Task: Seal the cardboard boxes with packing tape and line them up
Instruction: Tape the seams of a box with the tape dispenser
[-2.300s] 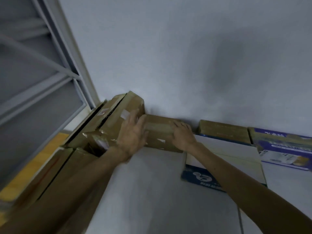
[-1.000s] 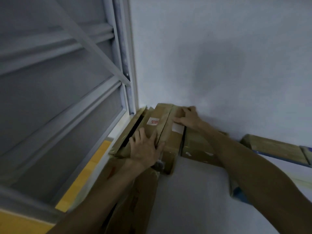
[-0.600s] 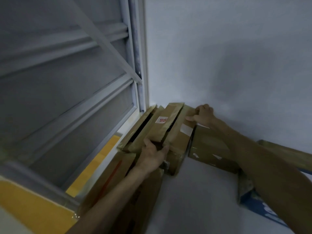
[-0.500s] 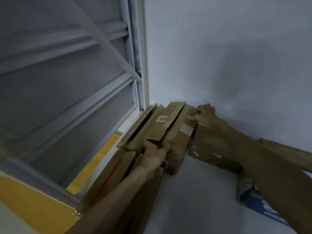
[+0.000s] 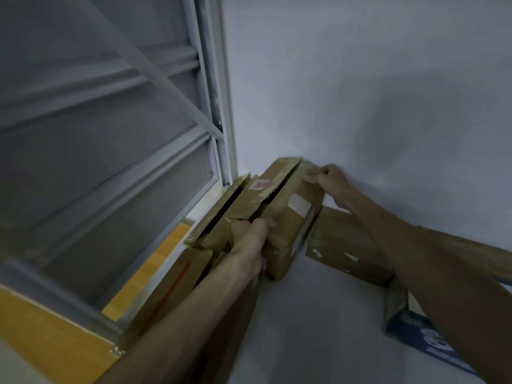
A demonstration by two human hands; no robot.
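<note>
Cardboard box now gripped at both ends.

Left arm: the bare forearm enters from the lower edge and extends forward, wrist in line with the forearm. Left grip: back of the hand uppermost, fingers curled over the near end of the cardboard box (fingertips partly hidden at the flap seam).

Right arm: the bare forearm enters from the right edge and reaches diagonally forward and left, passing above the left arm's level. Right grip: fingers curled over the far upper edge of the same box, thumb pointing left across its top.
</note>
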